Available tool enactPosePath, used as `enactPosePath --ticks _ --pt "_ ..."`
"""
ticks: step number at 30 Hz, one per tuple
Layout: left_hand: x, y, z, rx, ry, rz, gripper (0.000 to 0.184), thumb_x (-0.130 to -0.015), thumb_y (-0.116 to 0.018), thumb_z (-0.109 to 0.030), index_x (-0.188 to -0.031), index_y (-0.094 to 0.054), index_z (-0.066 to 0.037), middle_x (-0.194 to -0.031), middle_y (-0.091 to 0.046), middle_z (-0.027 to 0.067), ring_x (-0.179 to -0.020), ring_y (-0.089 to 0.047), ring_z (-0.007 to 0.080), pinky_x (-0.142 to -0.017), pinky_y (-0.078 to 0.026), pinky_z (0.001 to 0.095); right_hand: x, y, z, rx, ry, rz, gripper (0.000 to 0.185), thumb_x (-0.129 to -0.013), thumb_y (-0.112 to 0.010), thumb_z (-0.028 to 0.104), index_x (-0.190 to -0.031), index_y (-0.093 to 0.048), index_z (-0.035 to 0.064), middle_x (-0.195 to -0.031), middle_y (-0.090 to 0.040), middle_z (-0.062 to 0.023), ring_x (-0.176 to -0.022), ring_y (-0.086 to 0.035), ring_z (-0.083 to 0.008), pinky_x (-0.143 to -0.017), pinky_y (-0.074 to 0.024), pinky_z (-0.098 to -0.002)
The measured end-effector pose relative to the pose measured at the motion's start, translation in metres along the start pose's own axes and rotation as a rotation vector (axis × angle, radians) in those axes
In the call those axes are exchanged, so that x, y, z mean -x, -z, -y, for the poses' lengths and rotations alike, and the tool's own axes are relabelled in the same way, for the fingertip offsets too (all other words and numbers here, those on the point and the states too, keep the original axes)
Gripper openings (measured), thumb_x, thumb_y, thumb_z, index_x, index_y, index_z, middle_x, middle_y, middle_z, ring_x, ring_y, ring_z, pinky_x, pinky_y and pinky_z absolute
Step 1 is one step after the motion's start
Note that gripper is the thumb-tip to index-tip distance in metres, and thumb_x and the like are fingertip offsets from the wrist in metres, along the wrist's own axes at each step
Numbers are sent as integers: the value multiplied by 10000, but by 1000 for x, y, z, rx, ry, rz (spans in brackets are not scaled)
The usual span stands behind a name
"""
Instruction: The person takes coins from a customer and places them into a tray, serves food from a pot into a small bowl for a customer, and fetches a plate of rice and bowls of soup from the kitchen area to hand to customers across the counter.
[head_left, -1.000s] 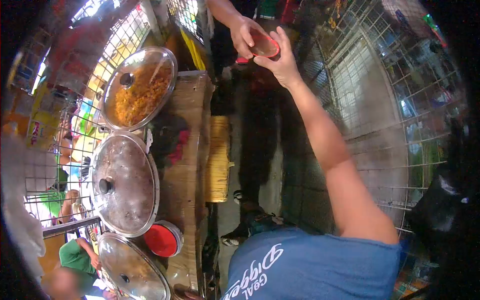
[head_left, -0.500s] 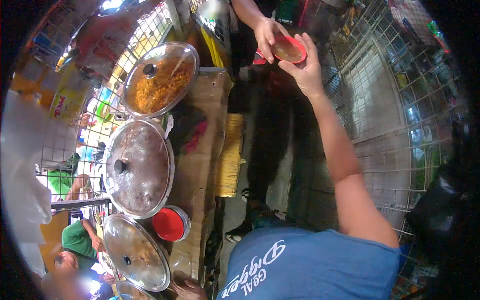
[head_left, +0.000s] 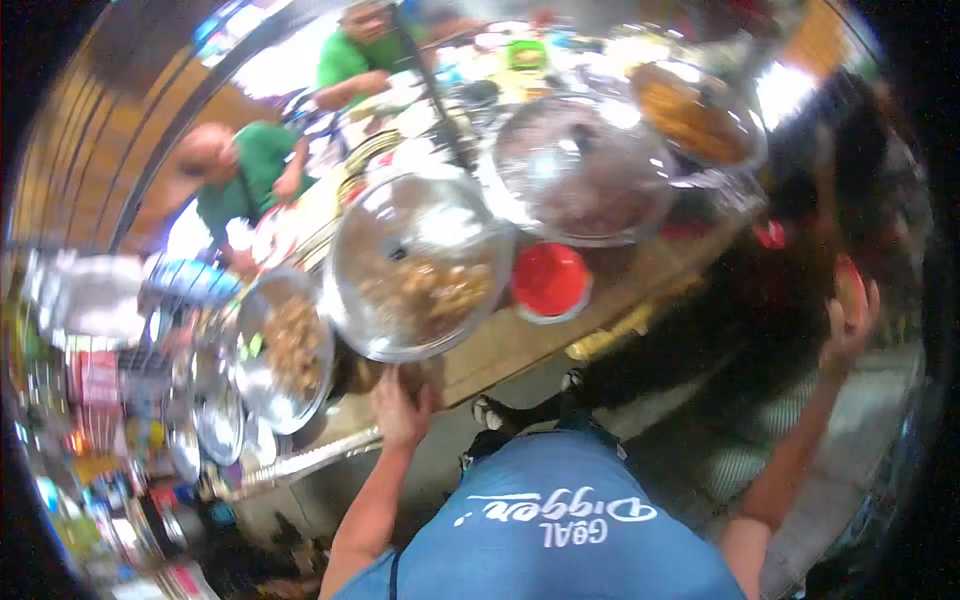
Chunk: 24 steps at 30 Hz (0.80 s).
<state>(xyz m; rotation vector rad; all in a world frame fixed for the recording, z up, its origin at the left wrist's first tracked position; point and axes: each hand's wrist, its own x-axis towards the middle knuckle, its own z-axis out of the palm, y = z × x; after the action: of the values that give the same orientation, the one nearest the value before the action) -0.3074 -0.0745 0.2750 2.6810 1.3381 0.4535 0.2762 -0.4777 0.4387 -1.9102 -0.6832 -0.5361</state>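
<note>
My right hand [head_left: 850, 325] holds a small red bowl [head_left: 851, 292] out at the far right, its fingers wrapped round the side; motion blurs them. At the near edge of the table [head_left: 500, 355], my left hand [head_left: 403, 408] rests just below a large pan with a glass lid [head_left: 420, 265], fingers apart and holding nothing. Brown food shows through that lid. A red tub with a white rim [head_left: 551, 280] stands beside this pan. Behind the tub is a lidded pan with dark contents [head_left: 585, 170], and orange food fills another covered pan [head_left: 690, 115].
An uncovered-looking pan of brown food [head_left: 292, 345] stands left of my left hand, near metal lids [head_left: 218, 425]. Two people in green [head_left: 262, 170] are beyond the counter. Yellow material [head_left: 610, 335] lies beneath the table edge. My feet [head_left: 490, 412] are on the floor below.
The view has swung left towards the counter. Another person's hand, earlier at the bowl with my right hand, no longer shows there. My left hand has come into fuller view.
</note>
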Motion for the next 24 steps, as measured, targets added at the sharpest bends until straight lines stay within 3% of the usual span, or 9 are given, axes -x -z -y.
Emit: enactPosePath --ticks 2,4,6,8,12,15,19,21,24 --pt "-4 9 -12 62 51 36 703 -811 -667 -329 -1355 -394 22 -1333 -454 256 -1250 -422 408 -1075 -290 494 6 -12 13 72 122 34 683 -861 -656 112 -1440 -304 30 -1430 -372 -123 -1299 -402 -284 -1015 -453 -404" --pt "3 7 -5 94 42 6 696 -811 -670 -313 -1357 -394 18 -1337 -447 259 -1263 -413 409 -1078 -288 501 18 -26 56 -73 2 122 695 -860 -672 166 -1441 -313 41 -1451 -333 -115 -1313 -375 -267 -1043 -409 -393" --pt "7 8 3 130 5 -18 689 -810 -673 -298 -1358 -394 14 -1341 -440 263 -1276 -403 409 -1082 -286 508 25 -41 98 44 63 130 707 -845 -701 201 -1436 -338 63 -1425 -372 -110 -1298 -389 -244 -1063 -360 -372" --pt "12 15 9 241 -73 -42 680 -804 -687 -258 -1356 -392 10 -1343 -431 270 -1273 -407 407 -1072 -300 525 37 -62 125 -83 75 202 733 -815 -737 225 -1426 -362 70 -1400 -406 -105 -1289 -398 -230 -1070 -334 -362" --pt "30 36 31 372 -95 -70 654 -791 -704 -216 -1325 -407 18 -1326 -430 291 -1263 -405 437 -1065 -313 521 51 -116 167 -205 151 261 825 -750 -796 308 -1412 -368 66 -1381 -424 -121 -1273 -427 -261 -1073 -355 -405" --pt "49 46 62 348 -53 -62 703 -774 -720 -204 -1343 -373 17 -1315 -434 293 -1247 -403 452 -1054 -319 516 66 -165 213 -467 32 357 838 -716 -808 284 -1399 -377 61 -1363 -437 -124 -1287 -411 -269 -1085 -340 -416" --pt "76 39 110 353 134 -31 736 -744 -735 -192 -1348 -367 12 -1315 -437 283 -1245 -394 454 -1052 -309 516 66 -227 242 -266 262 403 812 -652 -820 248 -1342 -442 47 -1352 -444 -131 -1286 -411 -284 -1094 -322 -422" --pt "79 41 118 316 112 -89 744 -732 -739 -184 -1345 -369 14 -1316 -438 278 -1254 -387 449 -1067 -295 514 70 -260 262 -342 237 394 808 -644 -823 247 -1330 -452 39 -1359 -432 -129 -1279 -420 -290 -1093 -322 -419" --pt "75 42 128 249 64 -184 757 -709 -743 -176 -1340 -374 24 -1339 -429 261 -1285 -364 433 -1107 -252 515 61 -301 301 -228 471 455 872 -650 -831 209 -1379 -383 37 -1366 -415 -128 -1274 -427 -275 -1086 -338 -412"
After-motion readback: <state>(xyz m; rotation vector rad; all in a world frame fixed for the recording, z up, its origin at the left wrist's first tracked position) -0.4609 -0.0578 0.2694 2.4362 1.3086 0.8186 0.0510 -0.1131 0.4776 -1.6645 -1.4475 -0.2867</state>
